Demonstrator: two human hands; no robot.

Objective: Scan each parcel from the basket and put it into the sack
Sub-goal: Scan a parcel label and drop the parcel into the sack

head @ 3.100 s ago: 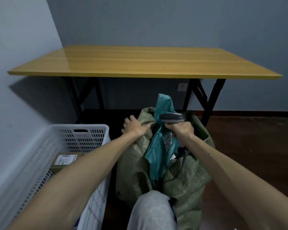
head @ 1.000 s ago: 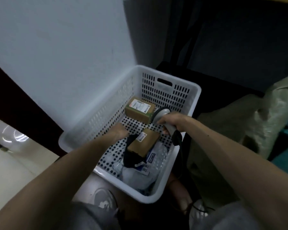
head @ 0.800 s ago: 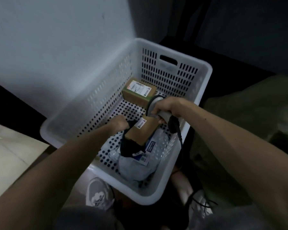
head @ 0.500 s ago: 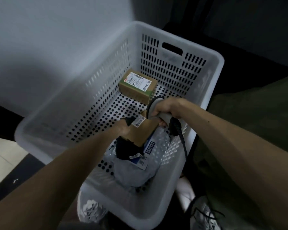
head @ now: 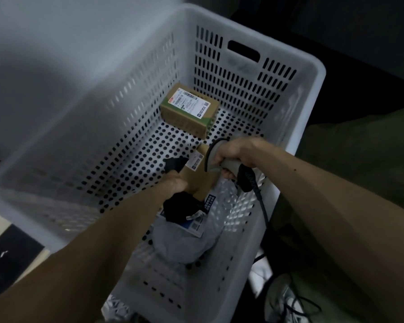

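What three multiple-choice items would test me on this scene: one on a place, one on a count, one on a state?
1. Where does the far box lie?
A. At the basket's far end
B. On the floor
C. In a hand
2. How many cardboard boxes are in the basket?
A. One
B. Two
C. Four
3. What is the right hand doing?
A. Hanging open
B. Gripping the scanner
C. Holding a bag

Key: 1 A, it lies by the far wall; 2 B, the far box and the near box in the left hand; 3 B, its fingers curl round the scanner's grip.
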